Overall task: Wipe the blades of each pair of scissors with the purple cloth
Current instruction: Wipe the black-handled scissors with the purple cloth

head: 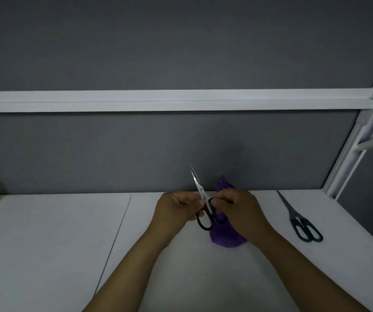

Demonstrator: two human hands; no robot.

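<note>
Both hands raised just above the white table (46, 244), close together, near its far edge. Left hand (176, 207): fingers curled, pinching the small scissors (200, 190) just below the pivot. The black handle loops hang toward the camera and the thin blades point up and away, tips slightly parted against the grey partition (181, 143). Right hand (237, 208): fingers curled around the purple cloth (226, 237), which bunches out above the knuckles and hangs below the hand down to the table. The right fingertips sit right at the upper handle loop (whether they actually grip the loop cannot be told). The cloth is beside the handles, not on the blades. A larger scissors (302, 224) with dark handles lies flat on the table well to the right, blades closed, tips pointing to the far edge. A white rail (158, 101) runs across the partition; a white frame (361, 140) stands at the right corner.
</note>
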